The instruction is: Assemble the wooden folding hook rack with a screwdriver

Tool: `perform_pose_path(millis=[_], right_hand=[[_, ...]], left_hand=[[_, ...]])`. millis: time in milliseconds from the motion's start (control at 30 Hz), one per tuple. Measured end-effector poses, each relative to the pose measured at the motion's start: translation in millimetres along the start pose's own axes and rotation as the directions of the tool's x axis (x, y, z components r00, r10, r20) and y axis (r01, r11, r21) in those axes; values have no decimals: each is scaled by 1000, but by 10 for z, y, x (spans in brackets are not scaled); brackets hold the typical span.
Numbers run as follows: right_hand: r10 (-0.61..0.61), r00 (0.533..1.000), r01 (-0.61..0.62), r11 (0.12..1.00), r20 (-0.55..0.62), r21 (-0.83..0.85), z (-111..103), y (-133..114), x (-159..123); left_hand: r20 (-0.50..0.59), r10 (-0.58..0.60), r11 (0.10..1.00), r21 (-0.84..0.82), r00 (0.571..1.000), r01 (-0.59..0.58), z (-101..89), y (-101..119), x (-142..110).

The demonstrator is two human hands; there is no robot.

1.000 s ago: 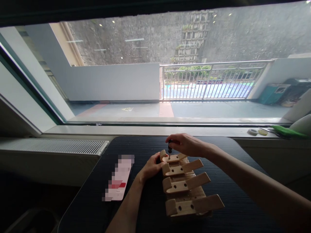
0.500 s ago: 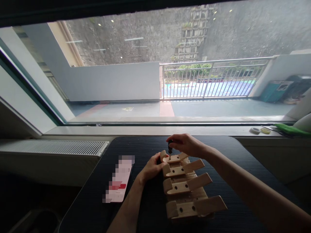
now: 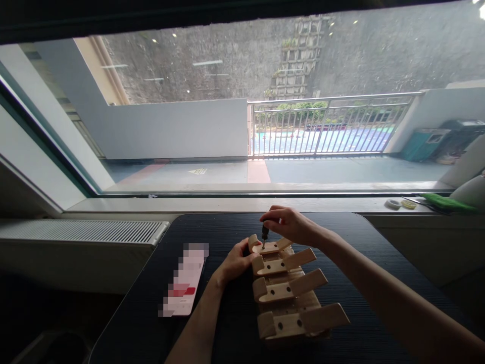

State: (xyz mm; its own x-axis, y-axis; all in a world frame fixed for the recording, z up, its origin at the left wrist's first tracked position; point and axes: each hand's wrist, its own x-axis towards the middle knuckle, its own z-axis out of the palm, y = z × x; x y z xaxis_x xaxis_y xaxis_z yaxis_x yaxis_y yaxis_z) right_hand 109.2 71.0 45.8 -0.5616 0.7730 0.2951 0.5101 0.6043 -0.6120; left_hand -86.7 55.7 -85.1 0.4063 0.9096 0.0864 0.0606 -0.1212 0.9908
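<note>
A wooden hook rack [image 3: 282, 293] lies on the black table, with several pale wooden hooks set across its board. Dark holes or screw heads show in the nearer hooks. My right hand [image 3: 288, 223] grips the black handle of a small screwdriver [image 3: 265, 233] from above. The screwdriver stands almost upright, its tip at the left hole of the farthest hook [image 3: 271, 247]. My left hand [image 3: 238, 260] is closed around the left end of that farthest hook and steadies the rack; some of its fingertips are hidden behind the wood.
Left of my forearm a phone [image 3: 185, 283] with a lit, blurred screen lies on the black table [image 3: 151, 268]. Beyond the table, the windowsill [image 3: 212, 204] carries two tape rolls [image 3: 393, 204] and a green cloth-like item [image 3: 447, 202]. A radiator [image 3: 83, 232] stands at the left.
My right hand's fingers have shifted slightly around the screwdriver handle, which leans a little differently. The tip stays at the same hole and my left hand keeps its hold. The view sways slightly.
</note>
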Motion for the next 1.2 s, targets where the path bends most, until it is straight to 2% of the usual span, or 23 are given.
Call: perform_pose_path(millis=[233, 433, 533, 667, 933, 1067, 1200], right_hand=[[-18, 1000, 18, 999, -10, 46, 49, 13, 53], [73, 996, -66, 992, -60, 112, 142, 113, 64], [103, 989, -94, 992, -105, 83, 175, 126, 46], [82, 986, -80, 997, -145, 25, 176, 80, 48], [-2, 998, 4, 999, -58, 39, 105, -9, -8], [22, 999, -26, 990, 32, 138, 116, 12, -56], [29, 999, -35, 985, 33, 170, 133, 48, -39]], left_hand=[[4, -6, 1000, 10, 1000, 6, -6, -13, 2], [4, -5, 1000, -3, 1000, 5, -9, -26, 6], [5, -10, 1000, -11, 1000, 10, -2, -7, 4], [-1, -16, 1000, -12, 1000, 16, 8, 15, -3], [-6, -4, 1000, -4, 1000, 4, 6, 6, -4], [-8, -12, 1000, 5, 1000, 12, 4, 1, 0], [-4, -13, 1000, 7, 1000, 13, 2, -4, 4]])
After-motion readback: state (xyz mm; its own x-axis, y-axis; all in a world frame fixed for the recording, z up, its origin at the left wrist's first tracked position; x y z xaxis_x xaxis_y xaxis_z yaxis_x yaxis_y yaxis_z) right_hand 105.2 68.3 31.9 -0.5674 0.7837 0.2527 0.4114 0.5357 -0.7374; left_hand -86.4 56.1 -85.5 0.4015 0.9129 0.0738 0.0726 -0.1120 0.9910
